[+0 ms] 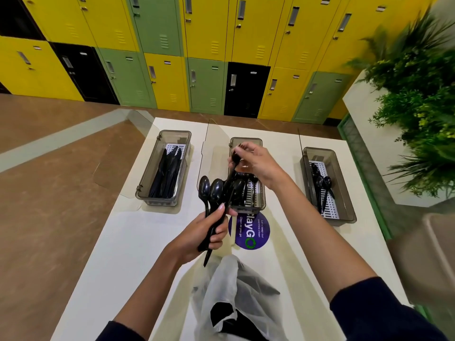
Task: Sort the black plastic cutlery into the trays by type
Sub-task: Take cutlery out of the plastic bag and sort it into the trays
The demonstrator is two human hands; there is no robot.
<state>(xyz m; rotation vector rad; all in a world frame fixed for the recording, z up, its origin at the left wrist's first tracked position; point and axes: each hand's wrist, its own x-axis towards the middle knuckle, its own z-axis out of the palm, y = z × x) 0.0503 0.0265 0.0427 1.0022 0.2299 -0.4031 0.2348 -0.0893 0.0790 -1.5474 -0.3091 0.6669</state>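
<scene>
- Black plastic cutlery (216,190), head view: a bundle of spoons stands bowls-up in the left hand (211,232), just in front of the middle tray (248,208) on the white bench (138,242).
- Left hand: fingers wrapped round the bundled handles, whose tips stick out below the fist.
- Right hand (256,161): above the middle tray, fingertips pinching the top end of one single piece (236,157) that runs down into the bundle. Its type cannot be told.
- Trays: the left tray (157,201), well to the left of the middle tray, holds what look like knives. The right tray (341,221), well to its right, holds a few spoons. The middle tray's dark contents are partly hidden by the hands.
- Plastic bag (236,286): nearer the camera than the middle tray, crumpled and translucent, with dark pieces inside.
- Handling (judgement): the pieces look light, thin and smooth, stiff enough to lift by one end but likely to snap if bent. In a bundle they probably slide or snag on each other. A pinch on the handle or bowl end should draw one out cleanly, with the other hand holding the rest firmly at mid-handle.
</scene>
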